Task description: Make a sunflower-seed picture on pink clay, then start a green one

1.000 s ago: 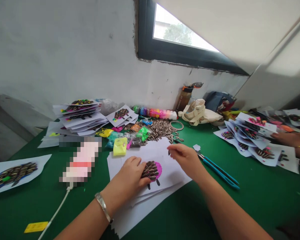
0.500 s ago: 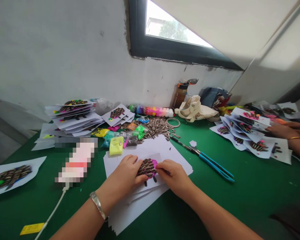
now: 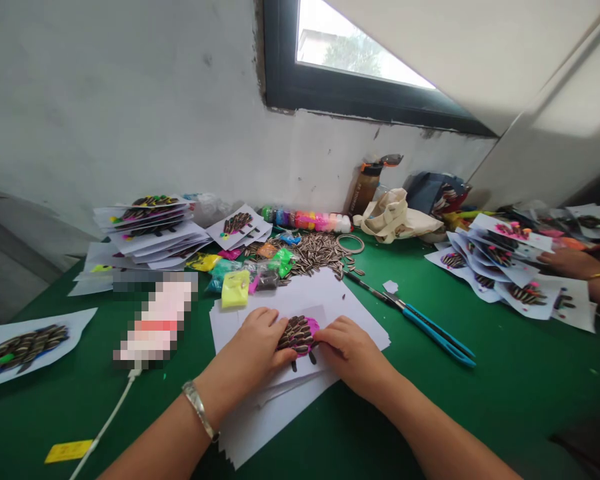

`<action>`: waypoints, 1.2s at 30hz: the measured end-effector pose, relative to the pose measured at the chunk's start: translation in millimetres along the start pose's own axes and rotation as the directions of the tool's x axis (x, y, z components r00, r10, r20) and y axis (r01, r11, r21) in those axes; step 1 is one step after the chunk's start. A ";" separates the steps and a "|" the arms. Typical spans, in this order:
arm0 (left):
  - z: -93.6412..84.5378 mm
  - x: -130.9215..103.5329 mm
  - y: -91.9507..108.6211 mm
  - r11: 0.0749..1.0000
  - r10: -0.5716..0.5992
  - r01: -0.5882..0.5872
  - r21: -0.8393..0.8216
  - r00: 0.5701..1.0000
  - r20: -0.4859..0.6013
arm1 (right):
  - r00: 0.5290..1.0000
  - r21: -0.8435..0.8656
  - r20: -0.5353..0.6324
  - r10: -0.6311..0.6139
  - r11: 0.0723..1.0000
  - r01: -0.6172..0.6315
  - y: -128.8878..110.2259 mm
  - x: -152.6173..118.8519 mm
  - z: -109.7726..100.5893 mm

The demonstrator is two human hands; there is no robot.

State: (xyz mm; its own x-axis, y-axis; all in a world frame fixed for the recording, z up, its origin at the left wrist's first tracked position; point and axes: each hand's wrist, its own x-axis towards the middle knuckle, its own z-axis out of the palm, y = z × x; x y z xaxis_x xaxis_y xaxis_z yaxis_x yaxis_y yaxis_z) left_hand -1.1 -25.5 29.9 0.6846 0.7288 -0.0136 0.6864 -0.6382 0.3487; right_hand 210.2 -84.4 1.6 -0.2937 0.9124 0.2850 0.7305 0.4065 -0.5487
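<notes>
A small picture of sunflower seeds pressed into pink clay lies on white paper, with two dark legs below its body. My left hand rests on the picture's left side, thumb and fingers apart, steadying the card. At the right edge of the clay, my right hand pinches with thumb and forefinger. A dark seed seems to be at those fingertips, partly hidden by them. Beneath the picture is a stack of white sheets.
Loose sunflower seeds and clay packets lie behind the paper. Blue-handled tweezers are on the right. Finished seed pictures are piled at left. A pixelated object has a white cable. A co-worker's hand touches pictures.
The view has shifted slightly. My right fingertips have moved a little at the clay's right edge and press closer to the seeds. My left hand stays on the card.
</notes>
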 end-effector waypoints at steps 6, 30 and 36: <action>2.1 0.0 -1.3 1.000 0.003 -0.003 0.007 1.000 -0.009 | 0.993 -0.202 -0.013 -0.114 0.973 0.109 1.7 -2.4 2.3; -1.5 0.7 3.3 0.999 -0.014 0.014 0.029 1.000 0.006 | 0.981 -0.365 0.039 -0.190 0.911 0.190 -5.6 -5.1 12.8; -1.6 0.4 2.6 1.000 -0.015 0.014 0.014 1.000 0.018 | 0.997 -0.332 -0.078 -0.028 0.943 0.001 -8.5 -6.0 3.6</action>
State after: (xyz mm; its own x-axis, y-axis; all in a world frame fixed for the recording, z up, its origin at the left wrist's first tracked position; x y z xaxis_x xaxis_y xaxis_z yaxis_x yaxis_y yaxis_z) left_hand 0.5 -26.4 32.3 0.6787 0.7335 -0.0353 0.6995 -0.6311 0.3354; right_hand 203.5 -93.1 1.7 -0.2652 0.8943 0.3603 0.8937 0.3683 -0.2562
